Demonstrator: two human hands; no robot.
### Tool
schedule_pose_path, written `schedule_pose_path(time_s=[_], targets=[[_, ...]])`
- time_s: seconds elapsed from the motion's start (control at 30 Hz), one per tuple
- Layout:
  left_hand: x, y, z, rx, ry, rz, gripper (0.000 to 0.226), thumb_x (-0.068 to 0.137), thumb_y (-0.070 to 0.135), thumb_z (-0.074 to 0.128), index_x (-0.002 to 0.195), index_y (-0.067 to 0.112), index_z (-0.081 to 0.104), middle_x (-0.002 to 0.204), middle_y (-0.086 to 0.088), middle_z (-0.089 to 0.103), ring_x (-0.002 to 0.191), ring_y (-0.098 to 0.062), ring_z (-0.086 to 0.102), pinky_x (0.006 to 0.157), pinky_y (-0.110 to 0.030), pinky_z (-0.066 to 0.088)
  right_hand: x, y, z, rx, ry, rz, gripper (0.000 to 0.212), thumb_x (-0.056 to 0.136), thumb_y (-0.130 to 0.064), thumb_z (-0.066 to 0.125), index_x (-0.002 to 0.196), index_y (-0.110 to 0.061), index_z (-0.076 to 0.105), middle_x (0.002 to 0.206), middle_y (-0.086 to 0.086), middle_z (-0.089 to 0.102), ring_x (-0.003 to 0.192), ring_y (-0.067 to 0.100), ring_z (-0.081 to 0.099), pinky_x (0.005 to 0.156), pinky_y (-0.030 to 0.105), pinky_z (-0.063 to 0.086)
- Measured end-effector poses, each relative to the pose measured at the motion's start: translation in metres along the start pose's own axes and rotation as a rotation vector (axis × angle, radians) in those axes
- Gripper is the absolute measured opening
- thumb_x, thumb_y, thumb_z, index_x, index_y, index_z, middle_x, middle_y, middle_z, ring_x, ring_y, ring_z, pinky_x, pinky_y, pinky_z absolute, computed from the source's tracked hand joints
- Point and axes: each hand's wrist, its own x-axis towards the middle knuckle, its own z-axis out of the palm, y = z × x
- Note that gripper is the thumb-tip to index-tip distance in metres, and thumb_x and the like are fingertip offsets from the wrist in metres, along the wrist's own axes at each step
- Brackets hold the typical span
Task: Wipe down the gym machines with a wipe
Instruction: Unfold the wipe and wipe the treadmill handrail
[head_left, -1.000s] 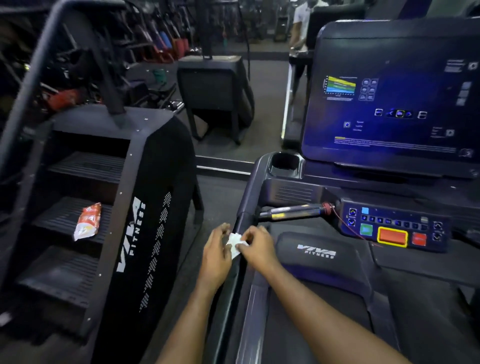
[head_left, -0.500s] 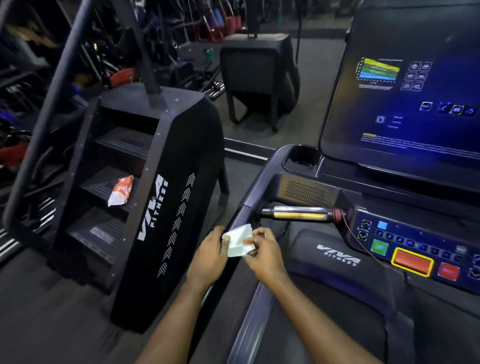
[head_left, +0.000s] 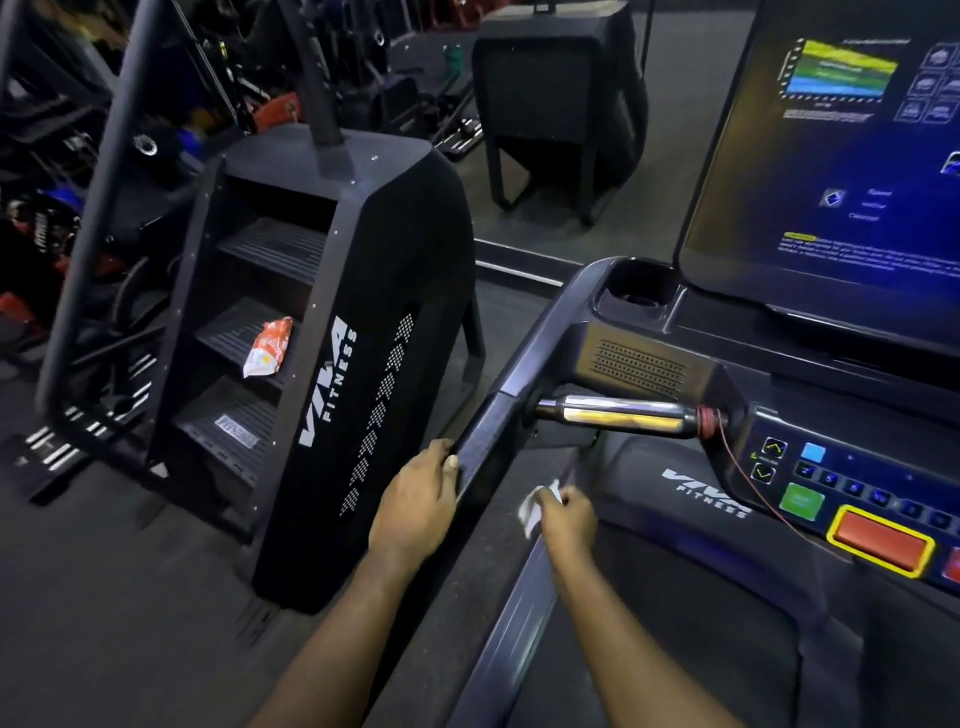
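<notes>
**A:** What is different from half a second ago?

**B:** The hands have split. Then they met over the wipe (head_left: 532, 512), both pinching it. Now the left hand (head_left: 415, 512) has let go and grips the treadmill's side rail (head_left: 488, 441), thumb on its edge. The right hand (head_left: 569, 519) keeps the wipe alone, bunched in curled fingers.

**A:** Where is the wipe, exactly?

**B:** Just at three o'clock of the rail, low in the view and near the inner face of the rail. It is blurred, so I cannot tell whether it touches anything. The chrome grip bar (head_left: 618, 414) lies at one o'clock from it, apart.

**A:** So what does that mean for the job?

**B:** My reading is that the fiddling with the wipe is over and the wiping proper is about to start (rail or grip bar first, most likely). The left hand looks like a brace.

**A:** And the other machine?

**B:** The stair climber (head_left: 374, 364) stands at ten o'clock, with an orange packet (head_left: 267, 347) on one step. Neither hand is near it, so I judge it comes later.
</notes>
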Motion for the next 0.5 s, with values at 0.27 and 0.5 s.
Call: schedule_pose_path(time_s=[0.27,0.5], targets=[[0.004,0.002,0.002,0.056,0.013,-0.005,0.026,0.106,0.027,0.039,0.125,0.021,0.055,0.104,-0.001,0.069,0.095,-0.021,0.065,0.083,-0.043,0.052,-0.001,-0.019,0.057,0.506,-0.23,0.223,0.036,0.09,0.012,0.045,0.092,-0.016,0.068,0.08,0.006,0.069,0.068,0.019,0.063,0.063,0.03,0.051],[0.004,0.003,0.0,0.091,-0.004,-0.039,0.023,0.107,0.029,0.036,0.117,0.022,0.056,0.099,0.001,0.067,0.089,-0.017,0.064,0.08,-0.044,0.053,0.009,-0.029,0.049,0.797,-0.097,0.38,0.028,0.1,-0.001,0.043,0.082,-0.014,0.061,0.061,0.002,0.061,0.042,0.008,0.053,0.036,0.018,0.038]])
